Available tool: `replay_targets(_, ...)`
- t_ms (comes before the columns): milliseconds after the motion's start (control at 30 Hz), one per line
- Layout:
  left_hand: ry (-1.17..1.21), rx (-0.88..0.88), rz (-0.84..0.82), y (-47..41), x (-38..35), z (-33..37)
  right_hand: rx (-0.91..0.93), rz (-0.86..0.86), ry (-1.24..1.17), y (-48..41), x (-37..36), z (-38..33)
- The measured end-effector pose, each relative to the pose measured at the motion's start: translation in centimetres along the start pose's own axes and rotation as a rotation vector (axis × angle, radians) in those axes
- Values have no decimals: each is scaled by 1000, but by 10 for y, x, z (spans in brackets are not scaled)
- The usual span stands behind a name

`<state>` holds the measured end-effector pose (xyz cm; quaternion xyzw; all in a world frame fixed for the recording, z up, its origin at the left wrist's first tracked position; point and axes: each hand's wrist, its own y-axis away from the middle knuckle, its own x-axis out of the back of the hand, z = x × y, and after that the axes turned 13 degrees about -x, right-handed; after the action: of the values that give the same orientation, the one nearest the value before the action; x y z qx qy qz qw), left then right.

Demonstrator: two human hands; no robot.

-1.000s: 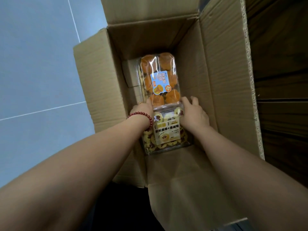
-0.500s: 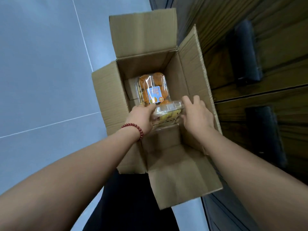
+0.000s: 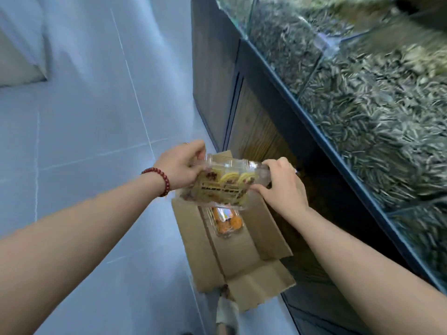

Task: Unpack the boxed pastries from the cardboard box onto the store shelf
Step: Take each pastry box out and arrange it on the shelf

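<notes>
Lifted clear of the cardboard box [image 3: 232, 252] since a moment ago: clear pastry pack [image 3: 225, 183], now above the opening. Gripped at its ends by left hand [image 3: 180, 166] and right hand [image 3: 281, 187]. Orange pastry pack [image 3: 226, 222] left inside, beside the seed-filled display bins [image 3: 362, 97].

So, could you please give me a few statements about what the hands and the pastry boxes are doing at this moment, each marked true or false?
1. Both hands hold the clear pastry box, the left hand at one end and the right hand at the other. True.
2. The held box rests on the bottom of the cardboard box. False: it is lifted above the opening.
3. A pack of orange pastries lies inside the cardboard box. True.
4. A red bead bracelet is on the right wrist. False: it is on the left wrist.
5. The cardboard box stands on the shelf. False: it sits on the floor.
</notes>
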<state>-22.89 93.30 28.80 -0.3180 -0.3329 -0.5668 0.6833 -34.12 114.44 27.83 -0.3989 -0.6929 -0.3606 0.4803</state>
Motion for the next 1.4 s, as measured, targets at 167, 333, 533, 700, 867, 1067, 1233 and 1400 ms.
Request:
replay_targets(167,41,-135,50,11,107,70,-42,31,-321,50,101,-21)
replay_targets(333,17,-363,93,21,200,182,-93,148,-523,116,225,-20)
replay_targets(533,74,-622,195,31,253,338,-131,359,-669,215,356,27)
replay_targets(700,172,-764,186,43,246,458,-189,471,-784,303,417,96)
replay_targets(867,362,-915,103,77,187,609,-383,620,-715,428,444,209)
replay_targets(1067,547,-1003,-47,112,89,760,-576,797,-699,550,449,331)
replay_targets(1233,575,-1053,-144,138,16,864,-679,917,-680,631,461,413)
replay_targets(1400,604,-1026,-153,135,-41,949,-722,1004,-655,678,488,490)
